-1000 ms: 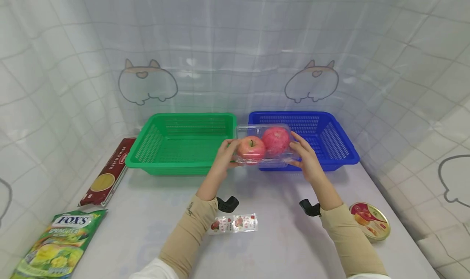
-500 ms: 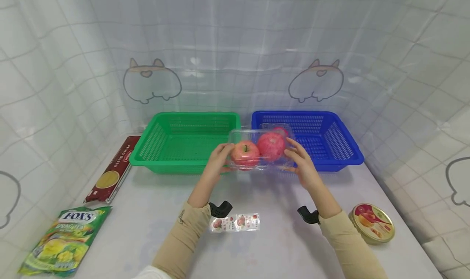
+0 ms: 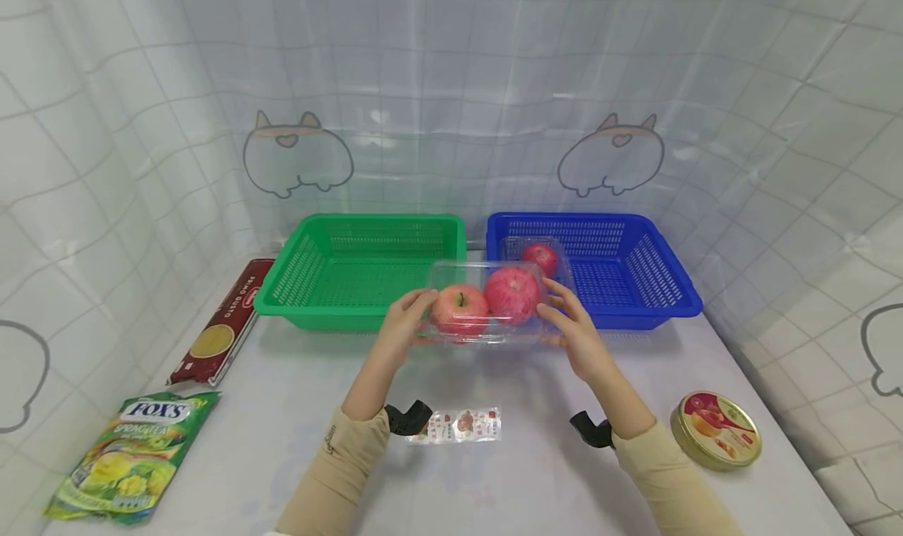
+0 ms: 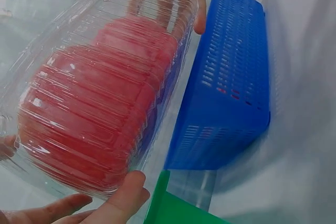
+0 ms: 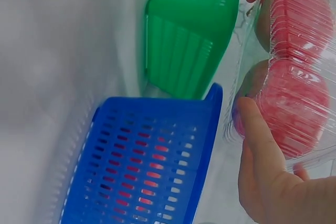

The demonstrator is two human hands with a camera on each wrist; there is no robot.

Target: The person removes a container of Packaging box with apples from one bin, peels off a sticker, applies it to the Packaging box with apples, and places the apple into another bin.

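A clear plastic clamshell box [image 3: 451, 271] is held in the air in front of the two baskets. Inside it sit a red-yellow apple [image 3: 458, 313] on the left and a darker pink-red round fruit [image 3: 513, 295] on the right. My left hand [image 3: 402, 324] grips the box's left end and my right hand [image 3: 574, 336] its right end, fingers and thumbs on the plastic. Ribbed plastic covers the fruit in the left wrist view, where my left thumb [image 4: 128, 187] presses the box's edge. Behind, in the blue basket [image 3: 673, 293], lies another clear box [image 3: 562, 263] with a red fruit [image 3: 540, 258].
The green basket [image 3: 353, 316] stands left of the blue one. At left lie a dark red pasta packet [image 3: 226, 316] and a green FOX'S candy bag [image 3: 130, 458]. A printed sachet strip [image 3: 458, 426] is near the front; a round gold tin [image 3: 718, 430] stands at right.
Both hands have drawn the box toward me and slightly left, away from the blue basket. The other box in that basket has come into view behind it.
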